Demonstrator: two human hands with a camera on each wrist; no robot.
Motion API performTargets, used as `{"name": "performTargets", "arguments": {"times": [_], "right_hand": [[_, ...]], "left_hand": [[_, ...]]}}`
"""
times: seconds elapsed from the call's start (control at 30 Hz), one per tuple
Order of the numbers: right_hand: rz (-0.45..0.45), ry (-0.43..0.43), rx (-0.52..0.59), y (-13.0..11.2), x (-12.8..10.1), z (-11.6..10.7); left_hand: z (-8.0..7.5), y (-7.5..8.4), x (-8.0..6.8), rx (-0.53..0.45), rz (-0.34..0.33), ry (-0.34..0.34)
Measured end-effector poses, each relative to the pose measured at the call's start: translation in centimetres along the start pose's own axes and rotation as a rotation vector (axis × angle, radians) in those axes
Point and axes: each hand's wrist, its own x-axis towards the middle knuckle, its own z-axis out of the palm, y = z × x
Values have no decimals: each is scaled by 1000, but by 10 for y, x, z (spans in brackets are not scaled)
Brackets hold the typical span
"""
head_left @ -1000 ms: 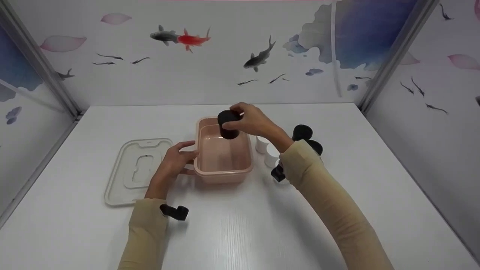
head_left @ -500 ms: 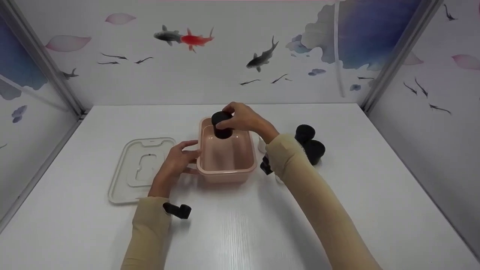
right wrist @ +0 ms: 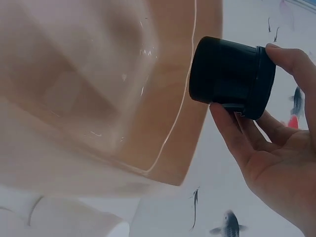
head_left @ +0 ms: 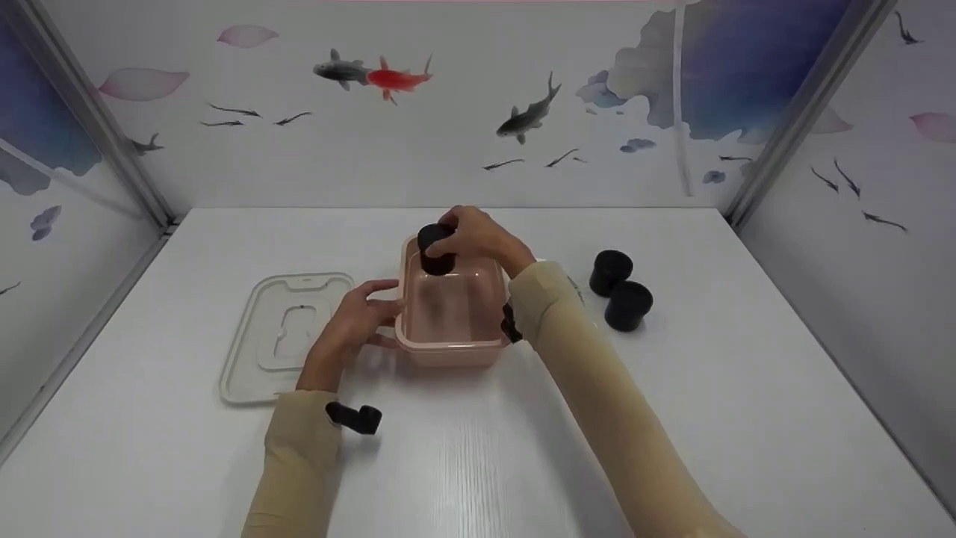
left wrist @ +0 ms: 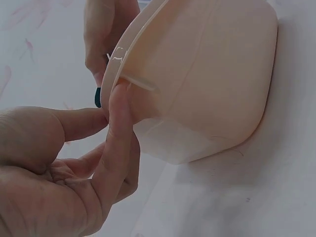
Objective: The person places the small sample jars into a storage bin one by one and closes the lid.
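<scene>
My right hand (head_left: 482, 237) holds a small black cylindrical jar (head_left: 438, 261) over the far left part of a pink plastic box (head_left: 450, 357). In the right wrist view, thumb and fingers grip the wider end of the jar (right wrist: 224, 74), while its narrower end overlaps the box wall (right wrist: 163, 128). At the box's left side, my left hand (head_left: 349, 320) pinches the rim; the left wrist view has the thumb and a finger meeting at the box's edge (left wrist: 112, 69). The inside of the box shows a bare, glossy bottom.
A pale box lid (head_left: 237, 366) lies flat on the table (head_left: 448, 463), left of the box. Two more black jars (head_left: 629, 305) stand close together at the right. White cylinders (right wrist: 74, 217) beside the box are mostly hidden behind my right forearm in the head view.
My right hand has moved left with the black jar and sunk slightly, toward the box's far left corner. The left hand keeps its place at the rim.
</scene>
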Motion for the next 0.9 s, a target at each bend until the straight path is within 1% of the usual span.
{"name": "performTargets", "arguments": {"times": [0.27,0.5,0.6,0.73,0.9], "right_hand": [[46,-14,-56,-2,2,5],[135,-37,-96,-2,5,10],[165,-40,-112,-2,6,12],[178,-40,-157,-1,6,14],[185,-45,-198,-4,8,19]], "left_hand": [[-1,-1,-1,46,0,-24],[-2,-1,1,48,11,-38],[-2,-1,2,42,23,-54],[-1,-2,0,35,40,-72],[-2,-3,-2,27,42,-67]]}}
